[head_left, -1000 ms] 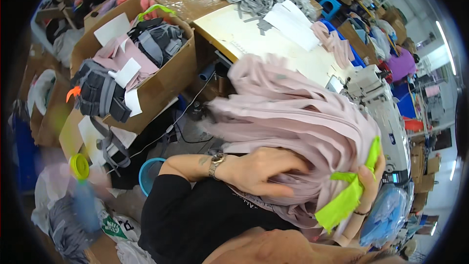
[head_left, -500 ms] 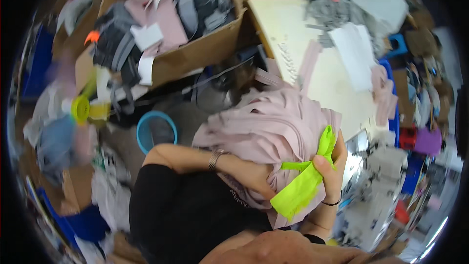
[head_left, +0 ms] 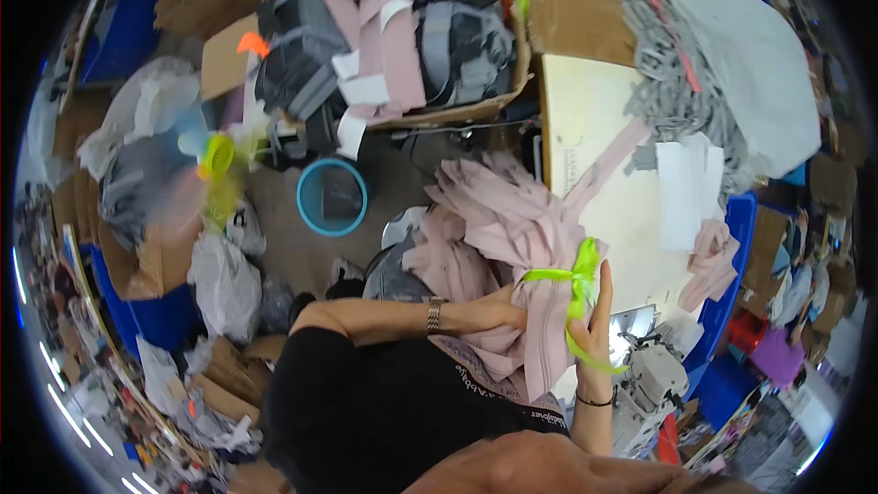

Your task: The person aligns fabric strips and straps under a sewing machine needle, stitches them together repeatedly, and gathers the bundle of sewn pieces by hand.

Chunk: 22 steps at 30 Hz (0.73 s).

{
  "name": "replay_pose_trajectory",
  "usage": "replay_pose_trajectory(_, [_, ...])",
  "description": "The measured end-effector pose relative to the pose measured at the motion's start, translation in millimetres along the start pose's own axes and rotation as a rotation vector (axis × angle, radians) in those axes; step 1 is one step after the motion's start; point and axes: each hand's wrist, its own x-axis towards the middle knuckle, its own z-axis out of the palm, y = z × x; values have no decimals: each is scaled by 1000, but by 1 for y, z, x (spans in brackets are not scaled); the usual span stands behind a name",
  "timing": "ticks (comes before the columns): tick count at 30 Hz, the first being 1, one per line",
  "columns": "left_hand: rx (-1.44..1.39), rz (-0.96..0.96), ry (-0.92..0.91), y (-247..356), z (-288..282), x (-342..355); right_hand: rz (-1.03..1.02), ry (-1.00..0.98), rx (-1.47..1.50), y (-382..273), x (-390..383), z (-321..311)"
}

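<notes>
A thick bundle of long pink fabric strips (head_left: pixel 512 210) lies gathered against my body. A neon green fabric strip (head_left: pixel 582 276) goes round its narrow part, knotted on the right side with one tail hanging down. My left hand (head_left: pixel 501 309) grips the bundle from the left, its fingertips hidden in the folds. On the other side, my right hand (head_left: pixel 594 334) is closed around the bundle beside the knot, with the green tail running across it. One pink strip trails from the bundle onto the cream tabletop (head_left: pixel 608 210).
A cardboard box (head_left: pixel 476 112) of grey and pink pieces stands ahead. Grey strips (head_left: pixel 681 96), white paper (head_left: pixel 690 192) and a pink pile (head_left: pixel 709 265) lie on the table. A sewing machine (head_left: pixel 654 375) is at right, a blue bin (head_left: pixel 331 197) on the floor, a blurred yellow fan (head_left: pixel 217 157) at left.
The view has swung, and the bundle now hangs more upright and narrower at my hands. The green strip's broad flap has turned to a thin hanging tail. Both hands stay on the bundle.
</notes>
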Motion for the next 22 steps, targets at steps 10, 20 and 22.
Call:
replay_pose_trajectory(10, [7, 75, -202, 1, -32, 14, 106, -61, -173, -7, -5, 6])
replay_pose_trajectory(20, [140, 3, -334, -25, -88, 12, -1184, 177, -764, -123, -14, -66])
replay_pose_trajectory(22, [200, 9, -279, -36, -112, 8, -1095, 190, -1037, -93, -84, -70])
